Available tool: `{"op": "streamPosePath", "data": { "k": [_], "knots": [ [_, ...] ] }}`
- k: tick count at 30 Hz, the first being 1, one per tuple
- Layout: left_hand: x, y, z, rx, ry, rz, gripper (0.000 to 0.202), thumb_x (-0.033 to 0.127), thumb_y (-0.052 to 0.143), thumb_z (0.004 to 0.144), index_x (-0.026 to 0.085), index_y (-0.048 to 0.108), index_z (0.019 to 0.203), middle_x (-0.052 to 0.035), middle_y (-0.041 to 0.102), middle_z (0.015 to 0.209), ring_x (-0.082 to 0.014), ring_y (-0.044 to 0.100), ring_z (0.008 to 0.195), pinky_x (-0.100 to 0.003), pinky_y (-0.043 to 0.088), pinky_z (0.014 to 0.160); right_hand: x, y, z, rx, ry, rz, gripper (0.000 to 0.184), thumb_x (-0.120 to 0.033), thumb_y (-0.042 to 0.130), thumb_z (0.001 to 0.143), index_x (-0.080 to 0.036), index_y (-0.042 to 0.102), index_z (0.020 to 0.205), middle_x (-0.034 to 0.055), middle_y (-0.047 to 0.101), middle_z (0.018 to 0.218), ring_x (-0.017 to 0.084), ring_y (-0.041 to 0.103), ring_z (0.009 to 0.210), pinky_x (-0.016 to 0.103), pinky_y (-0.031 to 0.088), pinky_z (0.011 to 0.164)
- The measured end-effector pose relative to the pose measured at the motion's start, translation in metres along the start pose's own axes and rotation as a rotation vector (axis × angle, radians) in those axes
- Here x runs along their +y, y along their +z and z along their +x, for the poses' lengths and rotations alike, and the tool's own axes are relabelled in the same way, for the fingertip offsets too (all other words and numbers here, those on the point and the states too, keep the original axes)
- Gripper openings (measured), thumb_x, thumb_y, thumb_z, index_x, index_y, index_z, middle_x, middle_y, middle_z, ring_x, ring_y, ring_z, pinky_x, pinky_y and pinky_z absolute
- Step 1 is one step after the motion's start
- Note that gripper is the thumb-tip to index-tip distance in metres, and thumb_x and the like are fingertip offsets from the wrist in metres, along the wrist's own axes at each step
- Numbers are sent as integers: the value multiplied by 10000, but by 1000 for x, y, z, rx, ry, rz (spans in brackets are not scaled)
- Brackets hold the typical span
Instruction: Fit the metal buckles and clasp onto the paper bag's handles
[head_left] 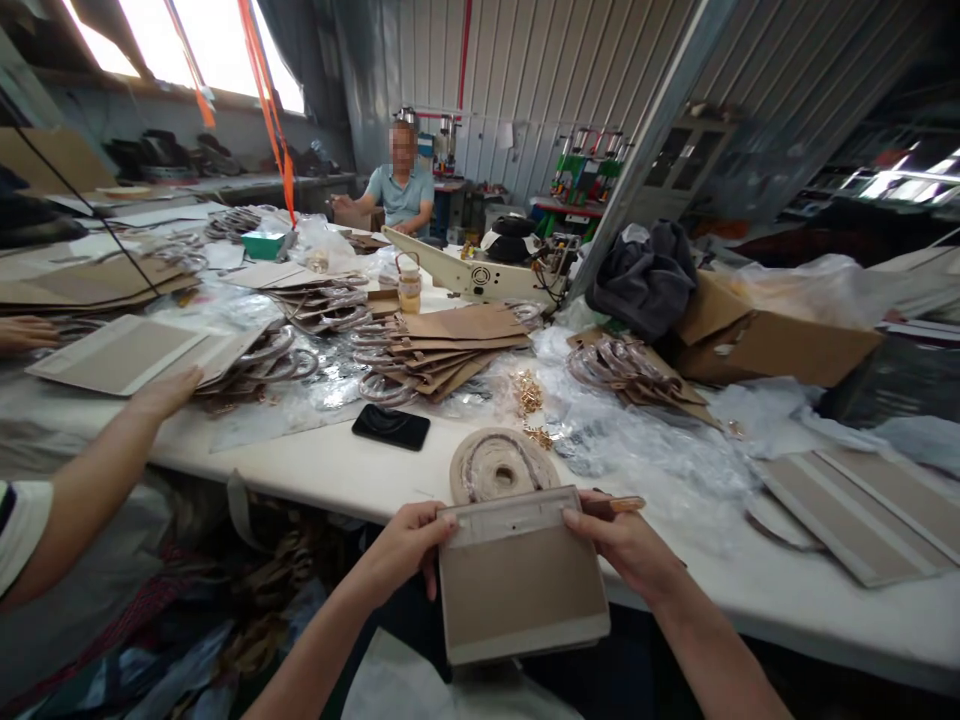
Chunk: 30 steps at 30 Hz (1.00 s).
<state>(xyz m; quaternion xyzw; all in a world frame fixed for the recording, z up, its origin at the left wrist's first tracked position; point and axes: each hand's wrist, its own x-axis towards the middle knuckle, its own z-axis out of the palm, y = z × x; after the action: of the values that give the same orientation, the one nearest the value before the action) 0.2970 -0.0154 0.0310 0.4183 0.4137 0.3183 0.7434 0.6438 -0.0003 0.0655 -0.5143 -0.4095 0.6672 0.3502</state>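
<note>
I hold a flat beige panel (521,590) with a pale strip along its top edge, just in front of the white table's (360,475) near edge. My left hand (409,545) grips its left upper corner. My right hand (626,545) grips the right upper corner and also holds a thin brown tool (619,505). Right behind the panel a round spool of beige cord (499,468) lies on the table.
A black phone (391,427) lies left of the spool. Stacks of brown card pieces (450,345), ring handles, clear plastic wrap, gold fittings (529,393) and grey boards (862,510) cover the table. Another person's arm (97,470) reaches in from the left. Someone sits at the far end.
</note>
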Motion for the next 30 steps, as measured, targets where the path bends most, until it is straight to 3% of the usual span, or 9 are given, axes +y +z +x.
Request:
{"op": "streamPosePath", "data": {
  "k": [5, 9, 13, 16, 21, 25, 30],
  "knots": [
    [45, -5, 38, 88, 21, 140, 502, 660, 681, 921, 162, 640, 873, 35, 564, 627, -120, 569, 480, -240, 550, 388, -14, 1, 38, 115, -69, 71, 563, -493, 1048, 691, -186, 852, 1120, 93, 849, 1088, 304, 760, 1042, 371, 606, 902],
    [65, -8, 69, 173, 34, 423, 401, 509, 614, 970, 164, 615, 764, 46, 509, 591, -123, 555, 460, -254, 545, 401, -14, -6, 66, 191, -55, 92, 615, -471, 1104, 548, -166, 858, 1022, 99, 851, 993, 283, 765, 941, 352, 615, 811],
    [59, -10, 86, 277, -24, 646, 289, 389, 574, 974, 147, 673, 850, 14, 599, 610, -158, 610, 426, -251, 456, 403, -6, -6, 74, 250, -59, 11, 596, -508, 1083, 542, -157, 850, 964, 109, 844, 915, 309, 770, 866, 387, 610, 735],
    [51, -10, 88, 357, 22, 715, 278, 378, 577, 976, 157, 683, 846, -6, 635, 675, -138, 587, 453, -257, 414, 475, -5, -3, 71, 285, -72, -38, 602, -525, 1055, 563, -156, 864, 998, 112, 849, 936, 306, 765, 850, 373, 588, 701],
    [43, -14, 91, 469, 171, 980, 292, 369, 607, 965, 161, 732, 802, -112, 731, 910, -233, 694, 827, -327, 470, 751, -12, 4, 68, 351, -94, -122, 539, -513, 1003, 583, -159, 886, 973, 112, 847, 912, 316, 745, 862, 379, 565, 709],
    [38, -18, 99, 474, 182, 979, 271, 345, 590, 975, 145, 753, 891, -144, 731, 1052, -269, 684, 1008, -361, 479, 909, -18, 5, 72, 360, -105, -213, 406, -489, 954, 615, -167, 871, 847, 81, 825, 828, 285, 711, 799, 370, 539, 706],
    [31, -20, 106, 495, 166, 942, 234, 357, 589, 986, 160, 711, 957, -117, 717, 1069, -250, 659, 998, -356, 466, 913, -22, -2, 80, 330, -81, -300, 347, -480, 903, 646, -184, 862, 823, 64, 805, 778, 294, 715, 805, 368, 538, 711]
  ]
}}
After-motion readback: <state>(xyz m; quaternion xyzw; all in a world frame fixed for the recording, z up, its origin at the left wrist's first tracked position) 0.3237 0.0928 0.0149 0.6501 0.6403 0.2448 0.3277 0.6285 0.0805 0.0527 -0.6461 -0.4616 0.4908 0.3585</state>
